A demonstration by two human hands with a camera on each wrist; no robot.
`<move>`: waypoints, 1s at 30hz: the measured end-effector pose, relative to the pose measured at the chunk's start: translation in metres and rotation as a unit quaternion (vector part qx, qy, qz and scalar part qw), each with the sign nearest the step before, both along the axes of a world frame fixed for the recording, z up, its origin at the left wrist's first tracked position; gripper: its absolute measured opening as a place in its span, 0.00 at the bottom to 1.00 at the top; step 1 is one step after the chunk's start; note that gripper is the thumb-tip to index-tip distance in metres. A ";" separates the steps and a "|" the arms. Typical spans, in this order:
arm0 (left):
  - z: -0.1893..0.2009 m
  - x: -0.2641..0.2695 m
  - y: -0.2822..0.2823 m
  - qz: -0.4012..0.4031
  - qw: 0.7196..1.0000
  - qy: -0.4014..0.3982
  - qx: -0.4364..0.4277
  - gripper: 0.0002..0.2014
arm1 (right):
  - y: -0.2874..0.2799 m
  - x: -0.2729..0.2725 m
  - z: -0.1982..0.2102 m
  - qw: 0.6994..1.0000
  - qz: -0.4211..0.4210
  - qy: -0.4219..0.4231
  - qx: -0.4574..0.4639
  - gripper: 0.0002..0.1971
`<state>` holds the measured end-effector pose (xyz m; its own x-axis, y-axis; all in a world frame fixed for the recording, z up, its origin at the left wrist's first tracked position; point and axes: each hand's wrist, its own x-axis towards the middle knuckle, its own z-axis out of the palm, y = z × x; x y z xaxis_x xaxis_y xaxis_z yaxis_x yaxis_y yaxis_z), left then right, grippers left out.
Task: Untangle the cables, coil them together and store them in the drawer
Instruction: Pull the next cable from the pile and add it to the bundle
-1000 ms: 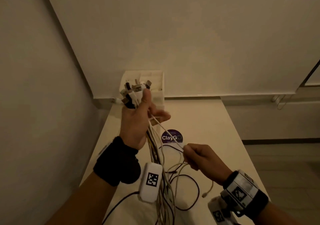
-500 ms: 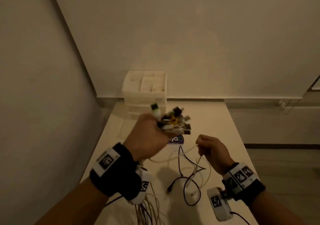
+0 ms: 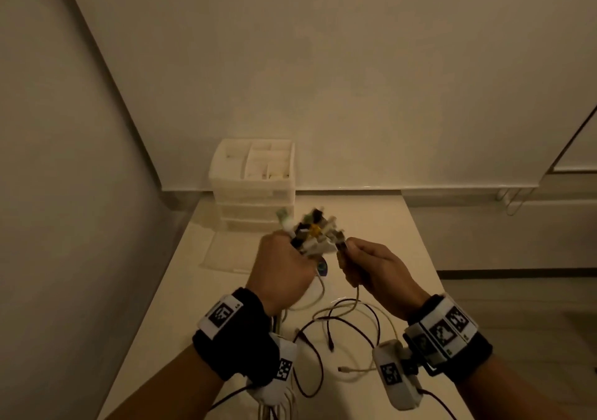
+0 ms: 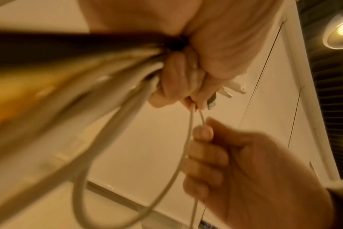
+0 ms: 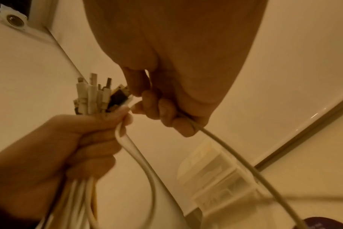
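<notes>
White, black and yellow plug ends bristle from the top of the left hand (image 3: 284, 269), which is fisted tight around the cable bundle (image 5: 97, 96) just in front of the drawer unit (image 3: 255, 174), a translucent plastic stack at the table's (image 3: 381, 222) far edge. The right hand (image 3: 378, 271), just right of that fist, has its fingers curled round one thin, smooth cream cable (image 5: 235, 156), its tip meeting the plugs. Only the head view shows the slack: dark and pale cords (image 3: 342, 332) looping loose on the table nearer than the drawers, while the right wrist view shows the bundle's round strands trailing below the fist.
</notes>
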<state>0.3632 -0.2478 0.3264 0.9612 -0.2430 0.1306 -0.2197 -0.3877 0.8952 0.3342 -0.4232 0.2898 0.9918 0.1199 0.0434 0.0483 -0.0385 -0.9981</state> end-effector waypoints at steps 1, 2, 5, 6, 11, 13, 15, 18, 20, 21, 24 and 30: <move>0.005 0.004 0.003 0.035 0.999 -0.012 -0.021 0.06 | -0.002 0.000 -0.007 1.000 -0.002 -0.003 -0.018 0.22; 0.011 0.010 0.008 0.074 0.996 -0.026 -0.047 0.09 | -0.005 -0.002 -0.016 0.999 -0.012 0.000 -0.035 0.21; 0.026 0.023 0.028 0.146 0.982 -0.055 -0.106 0.11 | -0.011 -0.009 -0.043 0.996 -0.053 0.008 -0.067 0.19; 0.027 0.026 0.032 0.154 0.980 -0.062 -0.113 0.11 | -0.011 -0.011 -0.050 0.995 -0.064 0.003 -0.082 0.19; 0.024 0.030 0.051 0.228 0.955 -0.073 -0.177 0.04 | -0.008 -0.003 -0.061 0.984 -0.098 -0.014 -0.150 0.21; 0.024 0.033 0.064 0.267 0.939 -0.086 -0.198 0.04 | -0.007 -0.001 -0.070 0.981 -0.110 -0.004 -0.158 0.21; 0.024 0.035 0.076 0.289 0.935 -0.096 -0.182 0.06 | -0.003 -0.003 -0.075 0.980 -0.107 0.006 -0.165 0.21; 0.024 0.031 0.080 0.277 0.948 -0.098 -0.123 0.10 | 0.003 -0.004 -0.072 0.982 -0.108 0.014 -0.157 0.20; 0.023 0.021 0.074 0.261 0.951 -0.114 -0.117 0.09 | 0.003 -0.002 -0.064 0.985 -0.107 0.017 -0.133 0.19; 0.022 0.016 0.068 0.244 0.955 -0.118 -0.118 0.05 | 0.003 -0.001 -0.059 0.986 -0.102 0.017 -0.129 0.19; 0.012 -0.004 0.045 0.121 0.989 -0.059 -0.069 0.13 | 0.002 0.001 -0.047 0.987 -0.080 0.008 -0.138 0.18; -0.013 -0.010 -0.001 -0.031 0.995 0.030 0.087 0.05 | 0.007 0.000 -0.016 0.995 -0.065 -0.028 -0.069 0.18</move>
